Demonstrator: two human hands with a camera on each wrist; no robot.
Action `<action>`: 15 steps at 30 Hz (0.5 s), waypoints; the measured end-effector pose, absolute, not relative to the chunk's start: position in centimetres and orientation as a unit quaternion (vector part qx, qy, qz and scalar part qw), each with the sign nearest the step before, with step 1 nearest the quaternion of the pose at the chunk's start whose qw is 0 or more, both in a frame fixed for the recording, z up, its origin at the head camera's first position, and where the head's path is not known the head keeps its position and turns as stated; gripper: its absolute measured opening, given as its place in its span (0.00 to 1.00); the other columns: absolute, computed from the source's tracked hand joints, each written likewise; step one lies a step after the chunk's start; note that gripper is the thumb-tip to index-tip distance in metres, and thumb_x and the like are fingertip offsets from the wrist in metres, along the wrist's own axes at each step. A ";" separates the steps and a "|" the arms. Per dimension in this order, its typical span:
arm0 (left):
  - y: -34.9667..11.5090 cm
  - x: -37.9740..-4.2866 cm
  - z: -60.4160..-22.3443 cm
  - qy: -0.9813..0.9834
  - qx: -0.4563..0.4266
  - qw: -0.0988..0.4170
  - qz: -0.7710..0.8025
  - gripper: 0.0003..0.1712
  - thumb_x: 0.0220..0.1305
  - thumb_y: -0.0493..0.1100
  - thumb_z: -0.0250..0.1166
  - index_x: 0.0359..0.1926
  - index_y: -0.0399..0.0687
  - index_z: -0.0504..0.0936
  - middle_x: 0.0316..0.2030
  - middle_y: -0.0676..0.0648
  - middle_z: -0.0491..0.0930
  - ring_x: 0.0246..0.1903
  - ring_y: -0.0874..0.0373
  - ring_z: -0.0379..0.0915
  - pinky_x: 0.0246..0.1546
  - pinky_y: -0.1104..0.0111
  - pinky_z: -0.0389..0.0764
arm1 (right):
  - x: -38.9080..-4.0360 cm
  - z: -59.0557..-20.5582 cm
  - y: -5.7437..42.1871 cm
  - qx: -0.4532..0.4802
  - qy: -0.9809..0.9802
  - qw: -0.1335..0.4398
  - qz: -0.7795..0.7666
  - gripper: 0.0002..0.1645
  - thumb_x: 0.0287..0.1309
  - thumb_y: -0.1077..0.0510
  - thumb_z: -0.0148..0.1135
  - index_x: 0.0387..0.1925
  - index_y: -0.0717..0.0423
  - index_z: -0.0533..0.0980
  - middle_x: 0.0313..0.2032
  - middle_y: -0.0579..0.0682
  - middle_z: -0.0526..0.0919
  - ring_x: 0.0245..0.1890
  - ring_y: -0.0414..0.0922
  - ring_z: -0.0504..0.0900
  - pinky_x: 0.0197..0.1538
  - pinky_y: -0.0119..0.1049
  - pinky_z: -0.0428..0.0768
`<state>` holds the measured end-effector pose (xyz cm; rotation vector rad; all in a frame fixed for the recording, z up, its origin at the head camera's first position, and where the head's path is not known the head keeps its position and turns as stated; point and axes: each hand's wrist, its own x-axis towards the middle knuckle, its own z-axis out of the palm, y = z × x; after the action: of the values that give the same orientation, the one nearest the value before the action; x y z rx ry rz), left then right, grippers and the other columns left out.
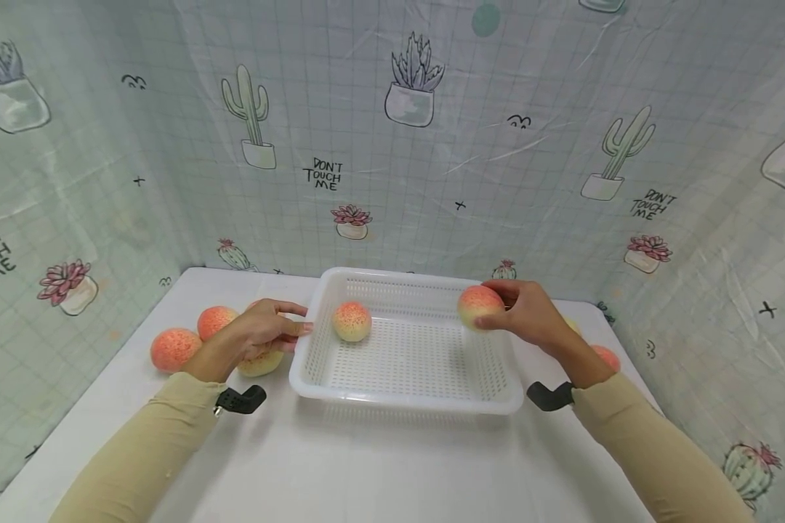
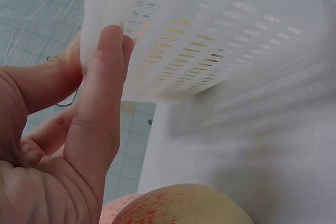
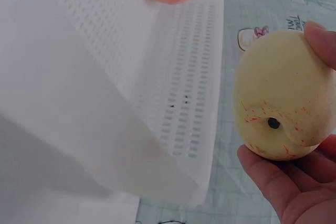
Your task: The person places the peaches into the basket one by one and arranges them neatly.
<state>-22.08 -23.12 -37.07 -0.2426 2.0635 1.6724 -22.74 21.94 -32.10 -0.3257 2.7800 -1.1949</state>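
A white perforated plastic basket (image 1: 405, 404) stands in the middle of the table, one peach (image 1: 351, 322) lying inside at its left. My left hand (image 1: 264, 330) pinches the basket's left rim between thumb and fingers; the left wrist view shows the fingers (image 2: 100, 87) against the outer wall. With my right hand (image 1: 530, 316) I hold another peach (image 1: 479, 305) over the basket's right side. In the right wrist view that peach (image 3: 283, 93) shows its pale underside and a dark stem hole, gripped between thumb and fingers.
Several peaches (image 1: 175, 349) lie on the white table (image 1: 392, 465) left of the basket, partly behind my left hand. At the right, another peach (image 1: 605, 357) is partly hidden by my right forearm. A patterned cloth (image 1: 458, 181) surrounds the table at the back and sides.
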 end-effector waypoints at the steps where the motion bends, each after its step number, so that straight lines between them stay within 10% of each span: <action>1: -23.2 -22.1 -37.1 0.752 -0.086 0.236 0.610 0.35 0.68 0.40 0.72 0.72 0.38 0.71 0.39 0.44 0.89 0.30 0.58 0.89 0.38 0.65 0.91 | -22.8 -32.1 21.8 -0.111 0.912 0.048 -0.391 0.45 0.53 0.49 0.81 0.69 0.60 0.73 0.61 0.62 0.83 0.54 0.56 0.85 0.56 0.48 0.88; 15: -23.0 -21.9 -37.3 0.750 -0.086 0.235 0.613 0.36 0.67 0.40 0.72 0.72 0.38 0.71 0.38 0.44 0.89 0.29 0.59 0.87 0.34 0.67 0.91 | -23.6 -32.1 20.2 -0.146 0.901 0.057 -0.405 0.43 0.51 0.50 0.82 0.66 0.59 0.76 0.58 0.60 0.85 0.50 0.52 0.85 0.49 0.34 0.86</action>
<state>-21.90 -22.97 -37.34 -0.2364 2.0574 1.6814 -23.64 20.20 -32.12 -0.4426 2.7322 -1.2277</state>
